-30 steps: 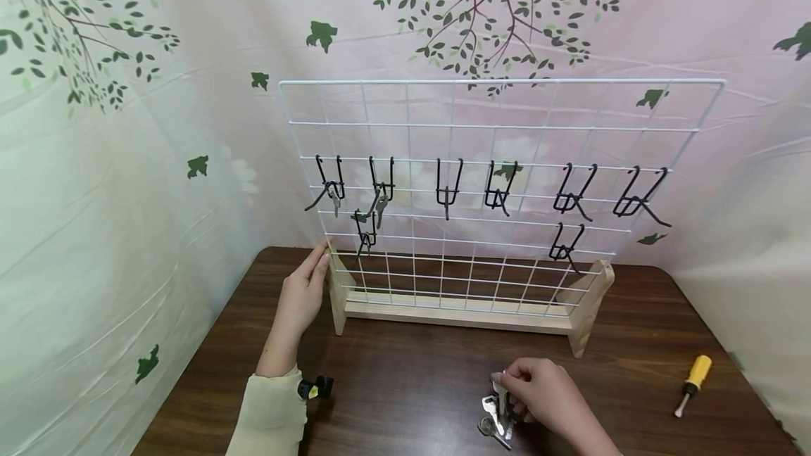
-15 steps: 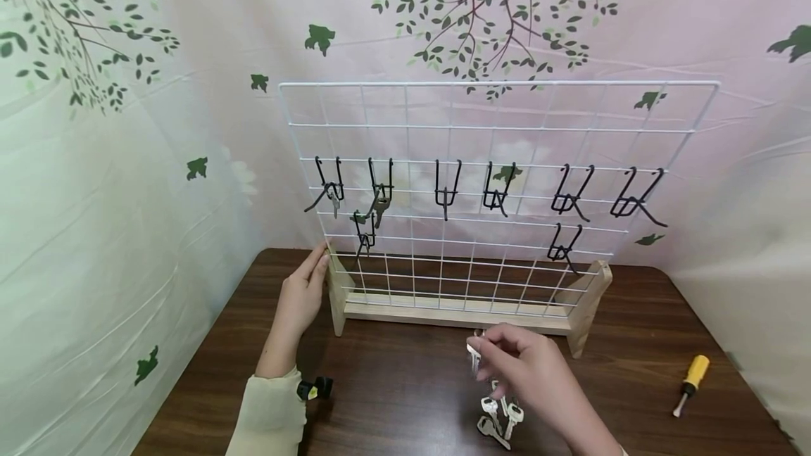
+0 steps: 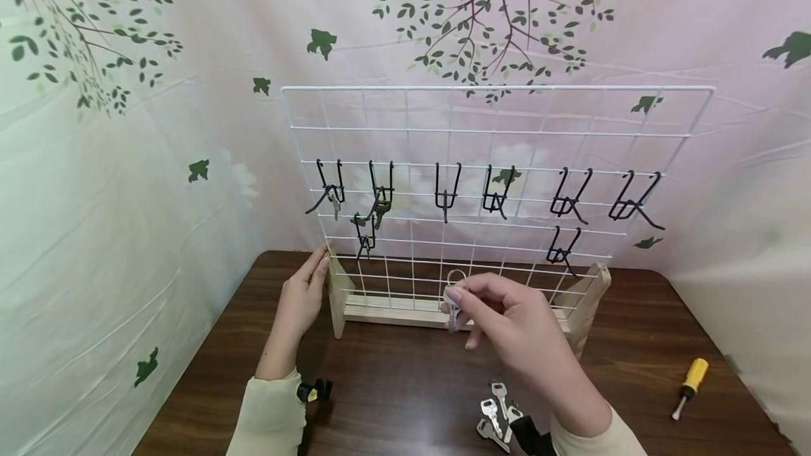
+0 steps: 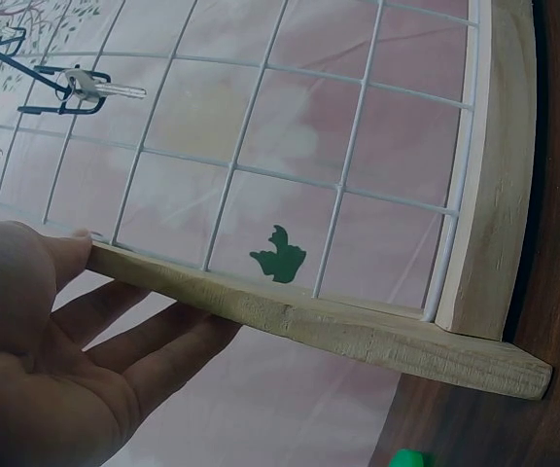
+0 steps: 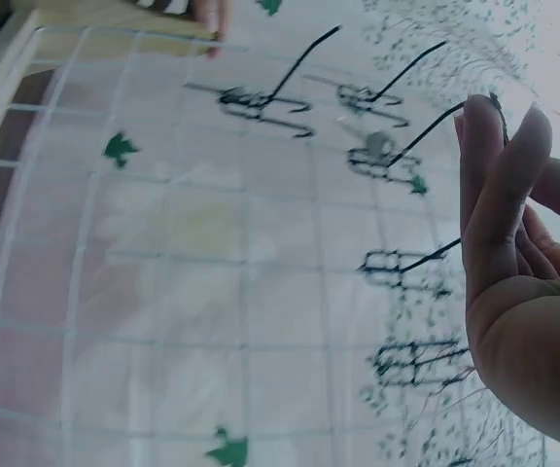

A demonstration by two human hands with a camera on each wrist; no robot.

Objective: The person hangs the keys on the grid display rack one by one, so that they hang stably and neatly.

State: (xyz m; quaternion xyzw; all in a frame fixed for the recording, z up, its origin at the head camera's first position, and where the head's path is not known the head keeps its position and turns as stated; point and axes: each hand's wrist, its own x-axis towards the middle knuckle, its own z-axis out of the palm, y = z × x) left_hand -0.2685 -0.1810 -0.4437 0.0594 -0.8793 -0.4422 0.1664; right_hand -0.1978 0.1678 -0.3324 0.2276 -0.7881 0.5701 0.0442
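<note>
My left hand (image 3: 303,295) grips the wooden left upright (image 4: 290,321) of a white wire grid rack (image 3: 494,89), thumb on one side and fingers on the other. In front of the rack's lower middle, my right hand (image 3: 516,315) pinches a silver key (image 3: 453,315) with a thin ring (image 3: 456,272) standing above the fingertips. In the right wrist view the fingers mostly hide the key. Black hooks (image 3: 446,197) line the grid. Keys (image 3: 381,208) hang from the hooks at the left. Several loose keys (image 3: 489,409) lie on the table below the right hand.
A yellow-handled screwdriver (image 3: 695,374) lies on the brown wooden table (image 3: 386,393) at the right. The rack's right wooden upright (image 3: 592,298) stands behind the right hand. A printed cloth (image 3: 190,231) hangs around the table. Hook prongs stick out from the grid.
My right hand has lifted a ringed key from the loose keys and moved it up and leftward to the front of the rack. The left hand stays on the upright.
</note>
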